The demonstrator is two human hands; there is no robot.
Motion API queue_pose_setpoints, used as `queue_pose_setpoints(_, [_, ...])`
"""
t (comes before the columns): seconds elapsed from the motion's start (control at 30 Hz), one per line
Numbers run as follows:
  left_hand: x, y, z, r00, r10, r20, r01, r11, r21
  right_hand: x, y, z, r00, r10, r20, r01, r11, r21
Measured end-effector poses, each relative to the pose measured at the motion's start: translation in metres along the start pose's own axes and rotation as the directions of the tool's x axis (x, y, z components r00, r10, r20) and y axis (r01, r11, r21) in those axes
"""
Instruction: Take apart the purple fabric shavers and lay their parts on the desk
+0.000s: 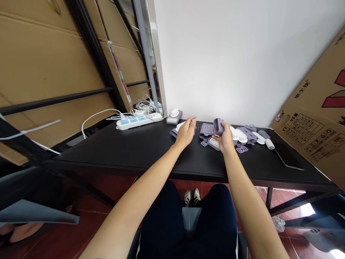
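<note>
My right hand grips a hollow purple plastic housing, its open end facing left. My left hand is raised over the desk with thumb and fingertips close together; what sits between them, if anything, is too small to make out. Below and behind the left hand lie a purple part and a white part. Beside the right hand are a ribbed purple piece and a pale oval part. White oval covers and purple pieces are heaped to its right.
The black desk holds a white power strip with cables at the left and a purple-grey device near the wall. At the right are a white cylinder, a dark phone and a large cardboard box.
</note>
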State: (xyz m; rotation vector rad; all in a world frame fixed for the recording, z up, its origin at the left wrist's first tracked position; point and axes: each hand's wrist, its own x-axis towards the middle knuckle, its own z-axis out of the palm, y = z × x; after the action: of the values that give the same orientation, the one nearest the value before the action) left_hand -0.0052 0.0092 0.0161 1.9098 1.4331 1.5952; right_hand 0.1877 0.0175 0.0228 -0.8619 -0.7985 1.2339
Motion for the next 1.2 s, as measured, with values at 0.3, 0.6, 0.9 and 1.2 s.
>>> queue_pose_setpoints(0.3, [0.007,-0.011,-0.009,0.969,0.094,-0.228,-0.084,0.995,0.055,-0.007,0.011,-0.003,0.904,-0.260,0.339,0.416,0.719,-0.557])
queue_pose_setpoints(0.6, [0.000,-0.009,-0.007,0.995,-0.045,-0.091,0.066,0.967,0.248,-0.016,0.011,-0.001,0.864,-0.193,0.465,0.499,0.205,-0.842])
queue_pose_setpoints(0.9, [-0.009,-0.002,-0.007,0.998,0.029,-0.055,-0.011,0.956,0.292,-0.018,0.020,0.000,0.793,-0.311,0.524,0.563,0.045,-0.825])
queue_pose_setpoints(1.2, [-0.013,-0.006,0.001,0.976,0.160,0.150,-0.155,0.987,-0.043,-0.021,0.028,0.009,0.634,-0.233,0.738,0.754,-0.028,-0.656])
